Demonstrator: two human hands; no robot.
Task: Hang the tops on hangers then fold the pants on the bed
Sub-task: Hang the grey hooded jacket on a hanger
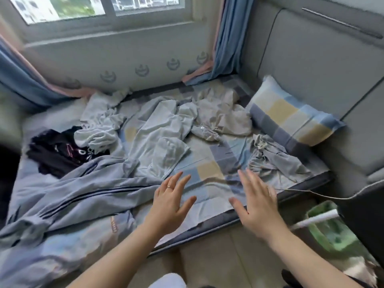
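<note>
Several crumpled garments lie on the bed point(209, 171). A black top with pink print point(58, 152) sits at the left. Pale white-blue clothes point(158, 134) are heaped in the middle, a beige piece point(220, 113) lies farther back, and a grey one point(276, 161) is at the right. A grey-blue garment with dark stripes point(68, 194) stretches across the near left. My left hand point(171, 201) and my right hand point(257, 202) hover over the checked sheet at the bed's near edge, fingers spread and straight, holding nothing. No hanger is visible.
A checked pillow point(291, 115) leans against the padded headboard point(324, 65) at the right. Blue curtains point(228, 38) hang beside the window point(99, 7). A thin cable point(324, 196) runs off the bed's right corner. A green bin point(332, 231) with a white stick stands on the floor.
</note>
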